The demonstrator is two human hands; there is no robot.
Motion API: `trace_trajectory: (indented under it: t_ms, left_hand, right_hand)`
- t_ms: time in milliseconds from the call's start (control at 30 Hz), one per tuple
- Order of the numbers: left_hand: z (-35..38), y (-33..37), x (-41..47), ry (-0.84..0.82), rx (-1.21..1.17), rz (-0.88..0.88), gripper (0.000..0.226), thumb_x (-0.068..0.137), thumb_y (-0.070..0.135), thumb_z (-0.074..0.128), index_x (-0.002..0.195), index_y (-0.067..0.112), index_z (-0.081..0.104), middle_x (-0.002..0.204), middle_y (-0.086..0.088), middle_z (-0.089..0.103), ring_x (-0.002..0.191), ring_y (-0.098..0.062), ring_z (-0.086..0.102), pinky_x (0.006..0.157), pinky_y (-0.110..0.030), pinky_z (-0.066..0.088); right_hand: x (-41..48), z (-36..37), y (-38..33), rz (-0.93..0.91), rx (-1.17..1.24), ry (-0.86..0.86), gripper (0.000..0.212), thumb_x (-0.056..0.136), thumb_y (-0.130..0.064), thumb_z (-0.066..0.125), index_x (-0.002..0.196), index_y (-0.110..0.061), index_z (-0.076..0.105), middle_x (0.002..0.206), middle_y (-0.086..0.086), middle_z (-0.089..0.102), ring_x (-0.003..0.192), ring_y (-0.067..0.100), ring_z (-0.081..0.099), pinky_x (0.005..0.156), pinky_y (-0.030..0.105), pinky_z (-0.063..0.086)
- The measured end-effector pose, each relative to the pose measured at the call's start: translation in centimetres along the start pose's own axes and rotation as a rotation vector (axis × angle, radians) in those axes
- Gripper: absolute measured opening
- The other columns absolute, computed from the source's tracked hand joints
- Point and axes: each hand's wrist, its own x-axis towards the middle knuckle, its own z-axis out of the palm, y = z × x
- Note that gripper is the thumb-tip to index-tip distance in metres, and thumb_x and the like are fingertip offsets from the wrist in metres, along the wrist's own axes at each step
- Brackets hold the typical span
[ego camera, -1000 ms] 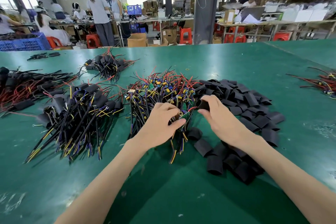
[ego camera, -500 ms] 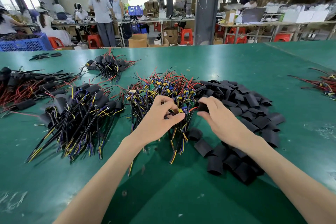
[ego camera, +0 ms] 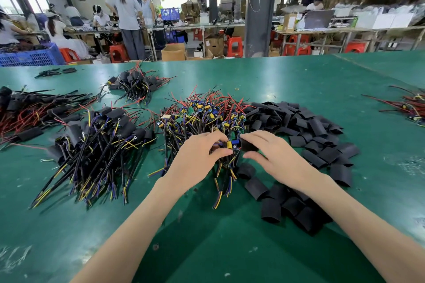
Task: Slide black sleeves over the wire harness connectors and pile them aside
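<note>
My left hand (ego camera: 202,156) pinches a harness connector (ego camera: 226,145), a small board with yellow and blue parts, over the pile of bare harnesses (ego camera: 207,115). Wires hang from it toward me. My right hand (ego camera: 273,156) holds a black sleeve (ego camera: 248,145) with its mouth against the connector's right end. Loose black sleeves (ego camera: 310,128) lie in a wide heap to the right and toward me. A pile of sleeved harnesses (ego camera: 96,142) lies to the left.
More sleeved bundles lie at far left (ego camera: 30,108) and behind (ego camera: 135,85). A red-wired harness bundle (ego camera: 409,103) sits at the right edge. The green table (ego camera: 207,236) spreads toward me. Other people work at benches beyond the table's far edge.
My left hand has lifted one connector out of the pile. My right hand has brought the sleeve left until its mouth meets the connector.
</note>
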Motion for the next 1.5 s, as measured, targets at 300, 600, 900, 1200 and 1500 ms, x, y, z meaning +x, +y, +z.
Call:
trace_trajectory:
  t_ms: [300, 600, 900, 1200, 1500]
  left_hand:
    - [-0.2, 0.1, -0.1, 0.002, 0.105, 0.026, 0.025, 0.086, 0.033, 0.064, 0.108, 0.022, 0.064, 0.087, 0.011, 0.054, 0.086, -0.004, 0.048, 0.077, -0.024, 0.039]
    - [-0.3, 0.3, 0.0, 0.004, 0.062, 0.017, 0.024, 0.084, 0.032, 0.067, 0.105, 0.022, 0.064, 0.088, 0.012, 0.052, 0.083, -0.003, 0.051, 0.079, -0.025, 0.041]
    - [-0.5, 0.0, 0.1, 0.018, 0.076, 0.057, 0.023, 0.085, 0.029, 0.066, 0.106, 0.022, 0.065, 0.077, 0.023, 0.043, 0.079, 0.01, 0.043, 0.066, -0.016, 0.026]
    - [-0.5, -0.1, -0.1, 0.035, 0.117, 0.139, 0.018, 0.086, 0.024, 0.066, 0.103, 0.021, 0.065, 0.076, 0.016, 0.047, 0.082, 0.001, 0.039, 0.065, -0.017, 0.03]
    - [-0.6, 0.0, -0.1, 0.046, 0.085, 0.114, 0.019, 0.084, 0.028, 0.067, 0.102, 0.02, 0.066, 0.077, 0.018, 0.044, 0.081, 0.004, 0.041, 0.07, -0.018, 0.031]
  right_hand:
    - [0.0, -0.2, 0.1, -0.008, 0.087, -0.029, 0.038, 0.09, -0.024, 0.06, 0.123, -0.005, 0.059, 0.115, 0.005, 0.062, 0.098, 0.02, 0.06, 0.085, 0.014, 0.035]
    - [0.0, -0.1, -0.1, 0.011, 0.174, 0.019, 0.04, 0.091, -0.021, 0.059, 0.126, -0.003, 0.057, 0.114, 0.005, 0.063, 0.1, 0.018, 0.058, 0.089, 0.016, 0.036]
    - [0.0, 0.3, 0.1, 0.112, 0.348, -0.005, 0.04, 0.091, -0.022, 0.058, 0.129, -0.009, 0.056, 0.109, -0.005, 0.063, 0.099, 0.008, 0.058, 0.089, 0.017, 0.039]
    - [0.1, 0.6, 0.8, 0.234, 0.465, -0.065, 0.036, 0.093, -0.024, 0.056, 0.128, -0.016, 0.058, 0.078, -0.017, 0.061, 0.075, -0.008, 0.055, 0.081, 0.009, 0.038]
    - [0.0, 0.4, 0.1, 0.178, 0.446, 0.003, 0.04, 0.085, -0.018, 0.067, 0.124, -0.013, 0.061, 0.108, -0.006, 0.06, 0.099, 0.013, 0.058, 0.089, 0.026, 0.042]
